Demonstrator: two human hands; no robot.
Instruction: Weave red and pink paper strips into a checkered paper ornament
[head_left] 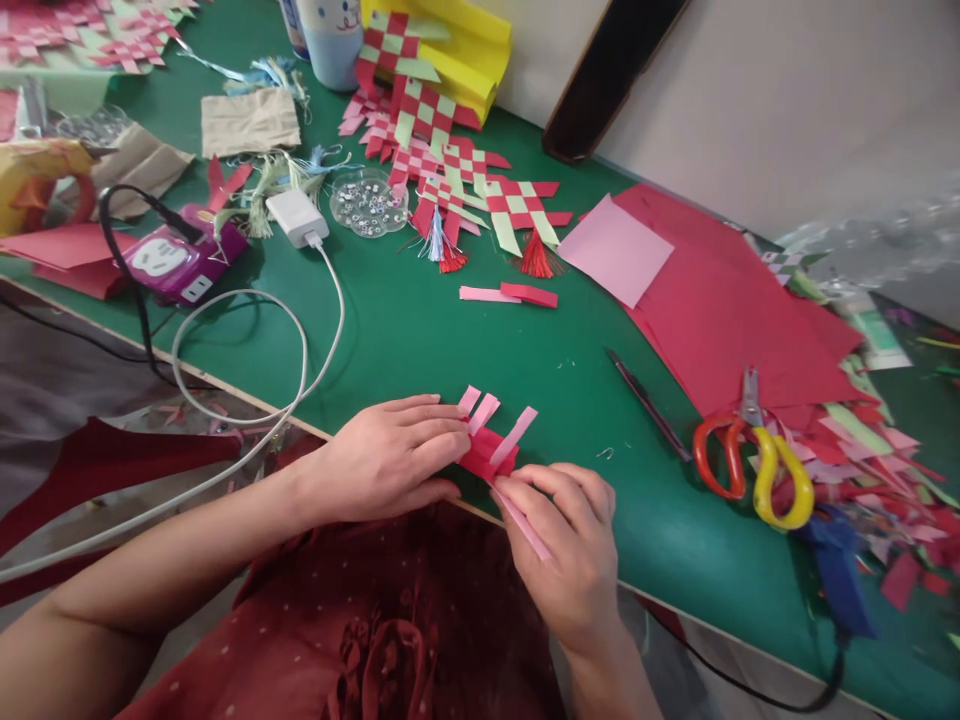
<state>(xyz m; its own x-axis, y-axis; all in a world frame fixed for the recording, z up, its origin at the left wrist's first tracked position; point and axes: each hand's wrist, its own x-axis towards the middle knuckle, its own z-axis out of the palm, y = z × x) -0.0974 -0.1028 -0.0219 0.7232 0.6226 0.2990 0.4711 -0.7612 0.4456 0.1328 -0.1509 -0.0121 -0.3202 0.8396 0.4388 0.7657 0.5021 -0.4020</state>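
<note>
At the table's near edge lies a red paper piece (pixel 486 456) with several pink strips standing out from its far side. My left hand (pixel 394 450) rests flat on its left part, fingers stretched out and together. On the right, my right hand (pixel 568 535) pinches a narrow pink paper strip (pixel 531 526) between thumb and fingers, close to the red piece's lower right corner. The fingers of both hands hide parts of the paper. Further back, a pink strip (pixel 480 294) and a red strip (pixel 534 295) lie overlapping.
Scissors (pixel 750 450) and a dark pen (pixel 649 405) lie to the right, near red paper sheets (pixel 720 300) and paper scraps (pixel 892 470). Woven paper fish (pixel 521 205) lie at the back. A white cable (pixel 304 350) loops on the left beside a purple power strip (pixel 184 255).
</note>
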